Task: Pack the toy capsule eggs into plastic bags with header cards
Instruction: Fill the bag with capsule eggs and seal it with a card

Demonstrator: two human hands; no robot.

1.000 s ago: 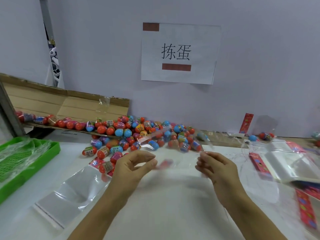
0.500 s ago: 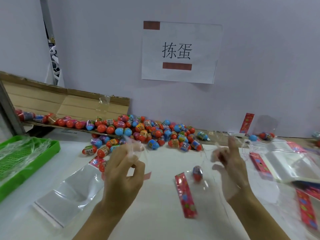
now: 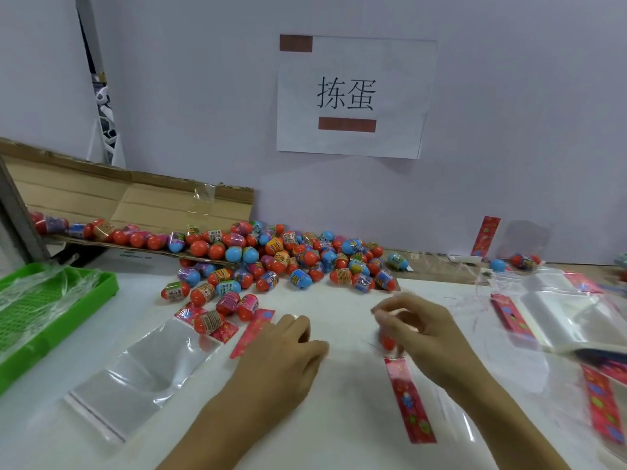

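Red-and-blue capsule eggs (image 3: 271,262), green tray (image 3: 108,286)

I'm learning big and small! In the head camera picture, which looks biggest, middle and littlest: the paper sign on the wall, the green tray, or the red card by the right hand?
1. Paper sign
2. Green tray, cut off by the picture's edge, so this rank is unsure
3. Red card, beside the right hand

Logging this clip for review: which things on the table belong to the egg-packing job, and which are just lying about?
Job:
capsule eggs
clear bag
header card
stack of bags
left hand
right hand

Lying about:
green tray
cardboard box
wall sign
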